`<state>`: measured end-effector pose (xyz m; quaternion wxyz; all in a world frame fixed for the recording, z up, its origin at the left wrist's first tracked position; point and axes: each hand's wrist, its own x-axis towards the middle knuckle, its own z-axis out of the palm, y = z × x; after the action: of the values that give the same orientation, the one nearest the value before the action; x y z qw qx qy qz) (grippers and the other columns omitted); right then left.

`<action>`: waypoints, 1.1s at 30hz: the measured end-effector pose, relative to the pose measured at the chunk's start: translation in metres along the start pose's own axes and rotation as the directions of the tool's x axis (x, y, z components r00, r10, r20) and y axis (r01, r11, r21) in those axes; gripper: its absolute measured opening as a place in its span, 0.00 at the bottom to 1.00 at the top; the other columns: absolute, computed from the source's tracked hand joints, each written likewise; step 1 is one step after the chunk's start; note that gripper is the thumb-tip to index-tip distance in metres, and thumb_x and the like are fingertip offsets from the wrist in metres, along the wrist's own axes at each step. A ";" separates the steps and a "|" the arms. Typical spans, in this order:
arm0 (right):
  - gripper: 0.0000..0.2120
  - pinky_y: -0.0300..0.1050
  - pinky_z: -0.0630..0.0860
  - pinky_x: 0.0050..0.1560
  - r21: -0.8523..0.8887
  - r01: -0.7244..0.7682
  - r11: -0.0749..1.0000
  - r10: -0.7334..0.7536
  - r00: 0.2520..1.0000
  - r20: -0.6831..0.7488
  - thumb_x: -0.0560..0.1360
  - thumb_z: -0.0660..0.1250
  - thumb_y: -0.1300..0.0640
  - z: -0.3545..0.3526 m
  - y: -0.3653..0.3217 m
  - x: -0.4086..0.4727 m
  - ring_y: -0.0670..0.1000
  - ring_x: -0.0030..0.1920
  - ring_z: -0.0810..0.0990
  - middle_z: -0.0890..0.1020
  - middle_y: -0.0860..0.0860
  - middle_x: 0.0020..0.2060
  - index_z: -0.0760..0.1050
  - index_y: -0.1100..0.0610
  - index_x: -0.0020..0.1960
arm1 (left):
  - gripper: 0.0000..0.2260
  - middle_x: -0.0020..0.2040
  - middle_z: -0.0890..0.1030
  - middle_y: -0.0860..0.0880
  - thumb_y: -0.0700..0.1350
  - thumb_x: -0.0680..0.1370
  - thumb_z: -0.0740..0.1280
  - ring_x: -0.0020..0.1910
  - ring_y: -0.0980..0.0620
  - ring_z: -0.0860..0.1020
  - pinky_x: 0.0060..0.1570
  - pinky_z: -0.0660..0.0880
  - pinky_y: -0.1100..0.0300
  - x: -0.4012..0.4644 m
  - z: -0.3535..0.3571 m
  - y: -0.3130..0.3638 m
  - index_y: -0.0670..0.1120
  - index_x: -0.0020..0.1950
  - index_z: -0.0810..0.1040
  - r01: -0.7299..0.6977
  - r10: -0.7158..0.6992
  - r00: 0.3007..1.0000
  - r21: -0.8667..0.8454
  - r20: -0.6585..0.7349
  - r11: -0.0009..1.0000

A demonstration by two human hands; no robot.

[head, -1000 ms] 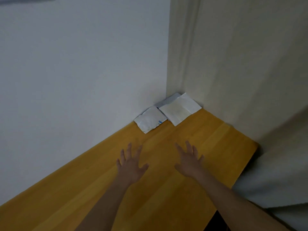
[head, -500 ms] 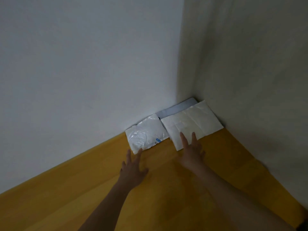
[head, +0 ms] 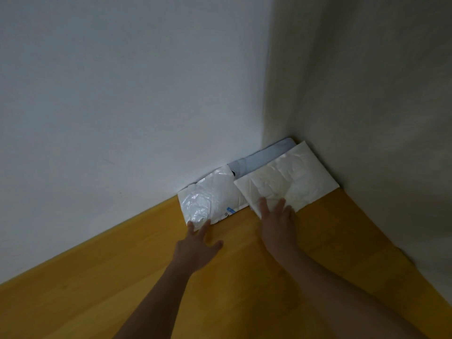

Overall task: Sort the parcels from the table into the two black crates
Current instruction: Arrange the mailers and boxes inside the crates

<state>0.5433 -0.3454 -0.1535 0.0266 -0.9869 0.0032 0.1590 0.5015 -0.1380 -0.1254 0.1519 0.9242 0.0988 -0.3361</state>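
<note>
Your left hand reaches with straight fingers onto the glossy white parcel at the desk corner; your right hand, grip flat, presses the matte white parcel beside it.

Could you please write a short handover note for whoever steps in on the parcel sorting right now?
Left hand: open, fingertips touching the near edge of the glossy white parcel.
Right hand: open, fingers resting flat on the near corner of the matte white parcel.
A grey parcel lies behind both, in the wall corner, partly covered.
All three lie on the wooden table; none is lifted.
The crates are out of view.
Left: pick up, sort all three.
</note>
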 end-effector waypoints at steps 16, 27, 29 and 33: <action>0.39 0.45 0.81 0.34 0.143 0.081 0.986 -0.083 0.996 0.011 0.50 0.86 0.55 0.040 -0.025 -0.139 0.56 0.38 0.85 0.84 0.62 0.45 0.72 0.62 0.56 | 0.41 0.79 0.36 0.47 0.54 0.77 0.69 0.78 0.45 0.55 0.64 0.67 0.54 -0.089 0.039 -0.047 0.57 0.79 0.43 -0.020 0.057 0.996 -0.485 0.062 0.874; 0.04 0.34 0.70 0.32 0.839 0.103 0.534 -0.056 0.995 -0.087 0.82 0.59 0.60 -0.008 -0.117 -0.230 0.45 0.36 0.75 0.78 0.50 0.41 0.70 0.55 0.49 | 0.38 0.78 0.53 0.46 0.53 0.77 0.70 0.71 0.43 0.66 0.60 0.71 0.54 -0.187 0.020 -0.152 0.54 0.80 0.52 0.069 -0.057 0.998 -0.681 0.041 0.729; 0.04 0.40 0.77 0.38 0.936 0.072 0.345 0.038 0.995 -0.090 0.83 0.60 0.59 -0.028 -0.124 -0.239 0.48 0.42 0.80 0.81 0.53 0.46 0.72 0.54 0.50 | 0.37 0.77 0.59 0.47 0.57 0.76 0.69 0.69 0.42 0.70 0.58 0.73 0.49 -0.200 0.008 -0.158 0.56 0.79 0.52 0.099 -0.085 0.995 -0.784 0.059 0.612; 0.06 0.38 0.81 0.38 0.994 -0.050 -0.093 0.168 0.984 0.065 0.83 0.58 0.60 -0.070 -0.125 -0.250 0.50 0.50 0.80 0.78 0.52 0.52 0.72 0.60 0.57 | 0.37 0.67 0.73 0.49 0.61 0.76 0.67 0.63 0.41 0.74 0.63 0.72 0.41 -0.218 -0.017 -0.160 0.55 0.80 0.52 0.103 -0.095 0.993 -0.932 0.074 0.348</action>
<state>0.3298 -0.2249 -0.0022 0.7300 -0.6501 0.1999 0.0673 0.3018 -0.0003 -0.0057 0.6294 0.6655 0.3271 -0.2323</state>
